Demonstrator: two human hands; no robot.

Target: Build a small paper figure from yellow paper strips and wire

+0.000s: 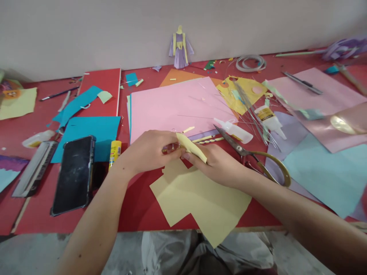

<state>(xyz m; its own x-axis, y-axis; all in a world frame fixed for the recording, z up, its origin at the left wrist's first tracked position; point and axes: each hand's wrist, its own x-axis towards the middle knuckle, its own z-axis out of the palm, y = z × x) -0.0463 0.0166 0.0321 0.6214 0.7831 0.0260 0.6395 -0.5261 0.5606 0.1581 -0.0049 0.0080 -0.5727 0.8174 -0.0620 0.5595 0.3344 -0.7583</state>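
Between my two hands is a narrow pale yellow paper strip (pixel 191 147), slanting down to the right. My left hand (pixel 153 151) pinches its near edge with closed fingers. Thumb and fingers of my right hand (pixel 219 162) are closed on the strip's lower right part. Under both hands lies a larger sheet of pale yellow paper (pixel 206 202) with cut-out corners, one corner hanging past the table edge. Gold-handled scissors (pixel 243 151) rest beside my right wrist, blades pointing up and left. A pink paper stack (pixel 174 107) lies just beyond my hands.
To the left are a phone (pixel 73 172), a yellow glue stick (pixel 115 152) and blue paper (pixel 91 130). Glue bottles (pixel 236 131), thin wires (pixel 252 110) and coloured sheets lie to the right. A purple and yellow paper doll (pixel 180 47) stands against the wall.
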